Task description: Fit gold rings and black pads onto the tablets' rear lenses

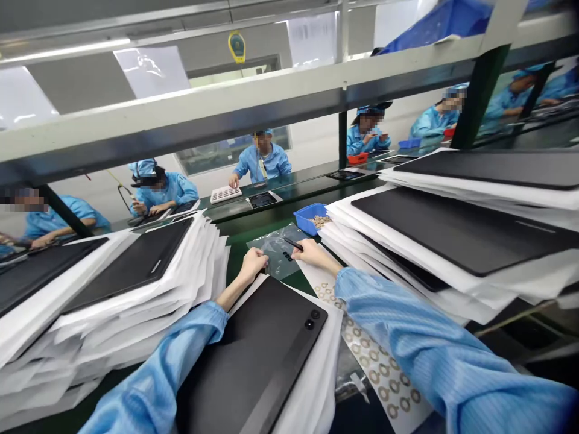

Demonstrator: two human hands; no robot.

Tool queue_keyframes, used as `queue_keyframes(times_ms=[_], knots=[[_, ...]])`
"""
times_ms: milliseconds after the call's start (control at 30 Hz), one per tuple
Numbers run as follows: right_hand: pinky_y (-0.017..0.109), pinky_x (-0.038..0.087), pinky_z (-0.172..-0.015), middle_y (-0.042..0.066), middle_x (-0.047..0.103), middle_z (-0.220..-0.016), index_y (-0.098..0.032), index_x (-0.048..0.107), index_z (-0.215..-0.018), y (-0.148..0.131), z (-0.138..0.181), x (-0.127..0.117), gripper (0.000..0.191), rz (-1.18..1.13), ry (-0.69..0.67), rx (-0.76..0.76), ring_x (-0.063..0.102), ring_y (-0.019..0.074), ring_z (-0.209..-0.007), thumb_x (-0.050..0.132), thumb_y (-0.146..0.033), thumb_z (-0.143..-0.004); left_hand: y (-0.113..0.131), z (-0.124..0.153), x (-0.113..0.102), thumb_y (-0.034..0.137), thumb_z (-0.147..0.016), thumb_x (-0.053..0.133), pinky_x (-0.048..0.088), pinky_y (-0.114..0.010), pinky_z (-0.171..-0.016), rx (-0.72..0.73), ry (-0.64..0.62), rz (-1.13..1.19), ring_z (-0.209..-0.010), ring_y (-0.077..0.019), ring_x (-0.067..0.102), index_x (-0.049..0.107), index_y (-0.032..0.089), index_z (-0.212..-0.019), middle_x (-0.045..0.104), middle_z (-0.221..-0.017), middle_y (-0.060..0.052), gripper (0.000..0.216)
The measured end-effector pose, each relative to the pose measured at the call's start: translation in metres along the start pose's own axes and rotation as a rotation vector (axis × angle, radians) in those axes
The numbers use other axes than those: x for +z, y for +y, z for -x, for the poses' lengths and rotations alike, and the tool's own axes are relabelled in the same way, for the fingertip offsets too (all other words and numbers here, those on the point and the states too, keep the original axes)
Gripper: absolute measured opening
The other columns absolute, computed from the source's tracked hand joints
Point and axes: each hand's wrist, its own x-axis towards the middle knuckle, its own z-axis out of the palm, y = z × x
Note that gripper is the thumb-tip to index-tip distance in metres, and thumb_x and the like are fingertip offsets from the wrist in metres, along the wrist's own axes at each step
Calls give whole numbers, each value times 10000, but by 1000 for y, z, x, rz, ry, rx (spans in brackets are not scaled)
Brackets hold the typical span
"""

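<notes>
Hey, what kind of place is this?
Probably an electronics assembly workshop: co-workers in blue clothing work along a green bench, and dark tablet-like panels lie stacked with white sheets.

Back wall (312, 144), white-ish low down, w/ grey sections (81, 78) up top & glossy white panels (151, 71) btwn them, catching reflections. Wide window (205, 158) in it, approx ctr, partly blocked by ppl; 2nd window (212, 77), dk-framed, higher up, its lower part cut off by the overhead shelf (136, 111). Shelf = long pale beam, full width, on dk green posts (486, 96); blue plastic bin (438, 27) up there, R end. Yellow tag (236, 47) hangs above, nr ctr. Lit fluor. tube (67, 50) upper L. Long dk green workbench (275, 220) runs L–R below.
</notes>
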Motion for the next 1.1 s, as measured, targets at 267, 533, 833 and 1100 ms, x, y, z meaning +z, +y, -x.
queue_keyframes(times_ms=[267, 533, 833, 1100], knots=[[293, 471, -679, 13, 619, -762, -123, 609, -817, 1, 3, 7, 224, 30, 111, -10, 584, 128, -698, 576, -342, -849, -16, 10, -18, 320, -870, 567, 519, -320, -722, -56, 73, 65, -836, -156, 591, 575, 123, -1009, 594, -974, -50, 242], [237, 370, -599, 79, 679, -792, -165, 659, -735, 2, 2, 14, 105, 32, 224, -10, 622, 218, -785, 605, -247, -772, -3, 17, -4, 282, -862, 582, 523, -288, -681, 11, -103, 375, -755, -132, 605, 590, 99, -829, 617, -831, -16, 186], [220, 312, -567, 18, 608, -620, -145, 629, -653, -1, 4, 8, 156, -23, 235, -108, 506, 132, -597, 590, -239, -771, 14, 12, 11, 130, -659, 737, 530, -261, -783, 56, -311, 817, -841, -177, 673, 550, 104, -751, 696, -902, -136, 210], [211, 252, -503, -40, 446, -485, -130, 591, -544, -2, 8, 6, 275, -91, 205, -168, 377, 85, -519, 598, -328, -734, 9, 7, 18, 91, -639, 734, 494, -198, -635, 123, -342, 877, -747, -136, 662, 418, 151, -616, 708, -831, -106, 322]])
